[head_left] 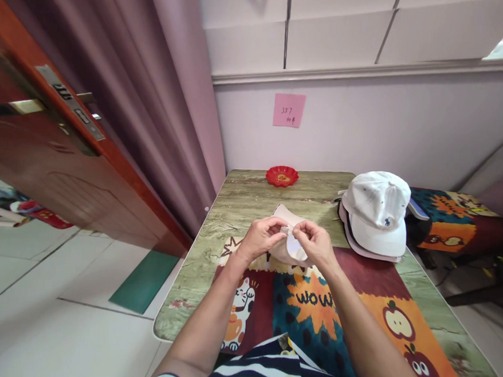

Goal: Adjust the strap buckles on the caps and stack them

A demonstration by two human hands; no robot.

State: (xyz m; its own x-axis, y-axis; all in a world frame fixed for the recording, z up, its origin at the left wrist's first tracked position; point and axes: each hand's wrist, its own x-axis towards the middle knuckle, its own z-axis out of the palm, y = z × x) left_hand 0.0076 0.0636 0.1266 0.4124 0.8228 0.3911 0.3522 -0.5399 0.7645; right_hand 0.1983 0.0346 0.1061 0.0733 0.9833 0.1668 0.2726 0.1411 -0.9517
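A pale pink-beige baseball cap (285, 214) lies on the table in front of me, with its brim pointing away. At the cap's rear opening, my left hand (262, 236) pinches one end of the strap (286, 230). Across from it, the thumb and fingers of my right hand (316, 243) are closed on the strap's other side. My fingertips nearly meet there, and they cover part of the strap and its fastening. To the right, a stack of caps stands with a white cap (376, 206) on top, bearing a small blue emblem.
The wood-patterned table (194, 270) carries a colourful printed mat (260, 315) and a red scalloped dish (281, 176) at the back. A pink note (288, 110) is stuck on the wall. On the left are an open brown door (83, 182) and a mauve curtain (172, 91).
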